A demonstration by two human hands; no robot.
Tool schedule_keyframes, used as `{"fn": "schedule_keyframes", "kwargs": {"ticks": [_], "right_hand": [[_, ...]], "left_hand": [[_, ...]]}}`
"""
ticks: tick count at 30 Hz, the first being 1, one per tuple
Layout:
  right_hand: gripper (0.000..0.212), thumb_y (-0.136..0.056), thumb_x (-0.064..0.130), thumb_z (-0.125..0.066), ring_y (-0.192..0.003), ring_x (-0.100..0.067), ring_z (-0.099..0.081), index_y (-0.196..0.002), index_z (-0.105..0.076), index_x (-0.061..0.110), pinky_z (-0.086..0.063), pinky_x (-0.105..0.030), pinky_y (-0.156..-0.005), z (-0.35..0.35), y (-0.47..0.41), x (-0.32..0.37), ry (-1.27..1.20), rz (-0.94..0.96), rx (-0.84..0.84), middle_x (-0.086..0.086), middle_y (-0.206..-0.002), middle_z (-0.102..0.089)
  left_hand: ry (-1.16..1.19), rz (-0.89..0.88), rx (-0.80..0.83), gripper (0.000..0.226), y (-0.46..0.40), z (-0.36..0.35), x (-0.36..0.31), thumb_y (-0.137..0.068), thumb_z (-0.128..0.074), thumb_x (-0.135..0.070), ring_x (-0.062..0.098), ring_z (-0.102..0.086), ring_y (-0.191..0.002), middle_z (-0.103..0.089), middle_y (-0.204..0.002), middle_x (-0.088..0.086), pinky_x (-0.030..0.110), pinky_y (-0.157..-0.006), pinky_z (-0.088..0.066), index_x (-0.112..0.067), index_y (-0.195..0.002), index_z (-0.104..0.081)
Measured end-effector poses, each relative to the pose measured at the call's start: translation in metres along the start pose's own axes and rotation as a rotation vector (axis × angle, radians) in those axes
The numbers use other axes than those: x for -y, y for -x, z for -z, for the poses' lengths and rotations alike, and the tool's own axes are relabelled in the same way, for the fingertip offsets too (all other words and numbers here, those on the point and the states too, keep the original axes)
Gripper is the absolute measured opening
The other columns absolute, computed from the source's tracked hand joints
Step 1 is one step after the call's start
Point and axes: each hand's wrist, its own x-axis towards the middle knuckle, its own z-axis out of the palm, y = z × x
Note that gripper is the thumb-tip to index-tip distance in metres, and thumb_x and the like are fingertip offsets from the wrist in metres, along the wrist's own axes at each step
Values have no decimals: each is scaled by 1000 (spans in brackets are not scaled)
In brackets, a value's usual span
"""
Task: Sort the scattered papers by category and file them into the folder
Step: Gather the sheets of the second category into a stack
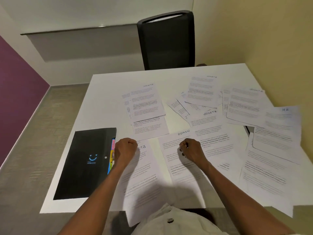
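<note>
Printed papers lie scattered over the white table [105, 99]. A sheet headed ADMIN [179, 160] lies in front of me, with a SPORTS sheet [144, 173] to its left. More SPORTS sheets [145, 100] lie further back, and an HR sheet [281, 129] is at the right. The black folder [84, 163] lies shut at the left, with coloured tabs showing at its right edge. My left hand [126, 150] is curled into a fist over the SPORTS sheet and holds nothing. My right hand [190, 150] is a fist over the ADMIN sheet, also holding nothing.
A black office chair [166, 41] stands behind the far edge of the table. Several papers at the right and front overhang the table's edges. A bare strip of table runs along the left and far sides. Walls close in on the left and right.
</note>
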Motion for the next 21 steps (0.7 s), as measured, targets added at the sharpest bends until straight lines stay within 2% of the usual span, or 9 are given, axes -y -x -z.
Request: {"fn": "schedule_keyframes", "kwargs": {"ticks": [3, 5, 9, 12, 14, 18, 21], "right_hand": [[18, -88, 10, -54, -73, -22, -68, -74, -64, 11, -55, -36, -71, 22, -16, -19, 32, 6, 1, -3, -82, -72], [18, -87, 10, -53, -74, -22, -67, -74, -65, 10, -55, -36, -72, 33, -26, -31, 42, 4, -21, -3, -81, -72], [23, -85, 11, -47, -78, -18, -65, -77, -68, 9, -54, -31, -72, 47, -42, -52, 77, -40, -54, -2, -82, -71], [23, -87, 9, -46, -74, -13, -60, -76, -66, 8, -44, -24, -67, 51, -52, -57, 106, -64, -54, 3, -79, -66], [24, -87, 8, -46, -75, -12, -59, -73, -65, 11, -42, -22, -69, 53, -61, -56, 124, -43, -60, 6, -80, -64], [19, -86, 8, -48, -85, -19, -64, -85, -66, 12, -46, -25, -69, 48, -83, -49, 103, -43, -79, 0, -90, -70], [22, -85, 11, -53, -101, -25, -61, -104, -66, 11, -49, -32, -83, 39, -110, -39, 234, 45, -77, -5, -106, -69]], "left_hand": [[18, -9, 31, 26, 7, -17, -17, -80, -53, -6, 18, -57, -63, -69, -65, 7, 28, -59, -44, -9, -58, -66], [18, -40, 37, 23, 10, -26, -26, -86, -55, -5, 18, -63, -74, -73, -76, 3, 29, -68, -48, -8, -72, -74], [-15, -104, 61, 14, 11, -43, -35, -91, -63, -10, 21, -64, -91, -73, -98, 4, 26, -81, -44, -8, -95, -76], [-39, -125, 92, 12, 4, -52, -43, -89, -66, -12, 24, -67, -97, -74, -102, 4, 25, -84, -44, -11, -96, -76], [-49, -124, 108, 13, -6, -54, -51, -89, -65, -11, 23, -67, -99, -75, -104, 3, 25, -84, -43, -13, -96, -75], [-54, -110, 123, 14, -35, -56, -66, -89, -63, -13, 21, -67, -101, -74, -105, 1, 24, -86, -44, -14, -99, -73], [-50, -99, 131, 14, -60, -62, -72, -89, -64, -16, 17, -68, -97, -73, -104, -1, 18, -81, -39, -14, -101, -72]]}}
